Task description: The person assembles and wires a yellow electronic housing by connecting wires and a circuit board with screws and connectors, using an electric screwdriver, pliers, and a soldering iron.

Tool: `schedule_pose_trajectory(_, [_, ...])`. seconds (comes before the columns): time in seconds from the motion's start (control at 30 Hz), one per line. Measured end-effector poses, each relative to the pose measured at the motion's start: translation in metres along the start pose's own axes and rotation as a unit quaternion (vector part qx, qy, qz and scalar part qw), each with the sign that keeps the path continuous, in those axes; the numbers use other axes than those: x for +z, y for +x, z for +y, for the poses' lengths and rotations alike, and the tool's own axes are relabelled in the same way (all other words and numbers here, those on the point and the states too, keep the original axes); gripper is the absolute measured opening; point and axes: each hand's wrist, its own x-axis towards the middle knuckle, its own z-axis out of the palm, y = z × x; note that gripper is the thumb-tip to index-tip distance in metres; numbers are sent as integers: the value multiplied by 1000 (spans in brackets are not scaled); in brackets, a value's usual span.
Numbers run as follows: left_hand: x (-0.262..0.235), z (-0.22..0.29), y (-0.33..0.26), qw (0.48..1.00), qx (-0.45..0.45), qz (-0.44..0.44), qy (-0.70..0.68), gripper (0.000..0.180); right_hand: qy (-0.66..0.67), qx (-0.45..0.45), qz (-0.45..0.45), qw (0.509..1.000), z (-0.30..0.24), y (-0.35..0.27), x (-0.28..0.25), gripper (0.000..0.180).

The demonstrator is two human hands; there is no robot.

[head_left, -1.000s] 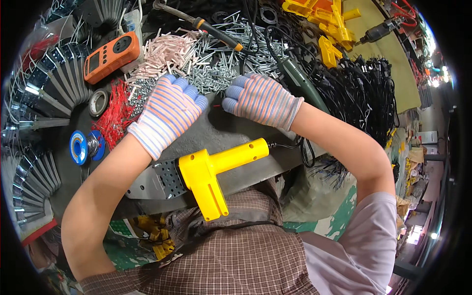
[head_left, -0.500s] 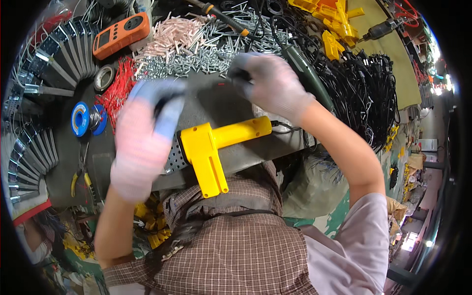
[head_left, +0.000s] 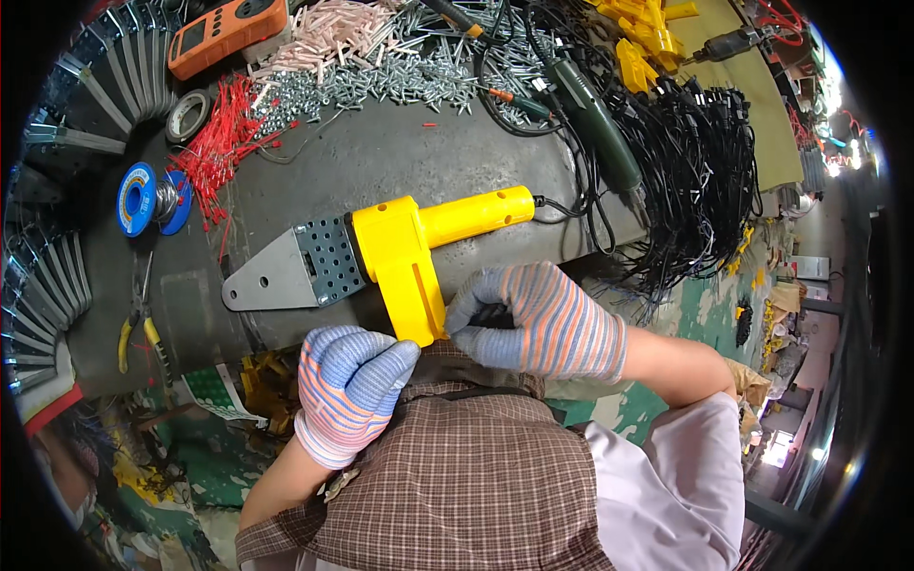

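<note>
A yellow pipe-welding iron (head_left: 395, 243) lies on the dark bench top. Its flat grey heating plate (head_left: 271, 276) and perforated metal guard point left, and its handle points right with a black cord. The short yellow leg of its housing reaches over the bench edge toward me. At the leg's lower end, my left hand (head_left: 347, 390), in a striped knit glove, is closed with thumb and fingers pinched together. My right hand (head_left: 538, 319), gloved alike, is curled closed just right of that leg. Anything inside either hand's fingers is hidden.
Loose screws (head_left: 409, 71) are heaped at the back, beside an orange meter (head_left: 228, 36) and red wires (head_left: 214, 143). At left are a solder spool (head_left: 136, 200), tape roll (head_left: 188, 116) and pliers (head_left: 138, 328). A dark green power tool (head_left: 600, 128) and black cords (head_left: 690, 181) lie right.
Both hands have come back from the screw heap toward me, down to the near end of the yellow housing. A screwdriver-like tool with an orange tip now shows near the screws.
</note>
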Motion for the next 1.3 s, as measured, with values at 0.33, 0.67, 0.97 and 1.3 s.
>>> schedule_pose_trajectory(0.33, [5, -7, -6, 1000, -8, -5, 25, 33, -69, -119, 45, 990, -16, 13, -18, 23])
schedule_pose_trajectory(0.67, [26, -27, 18, 992, 102, -9, 79, 57, -72, -53, 25, 996, -10, 101, -22, 25])
schedule_pose_trajectory(0.97, [13, -13, 31, 992, 60, -3, 108, 39, -432, -240, 185, 849, 7, 113, -54, 24])
schedule_pose_trajectory(1.3, [-6, -84, 137, 962, 87, -32, 258, 23, -544, -168, 149, 808, -10, 159, -72, 14])
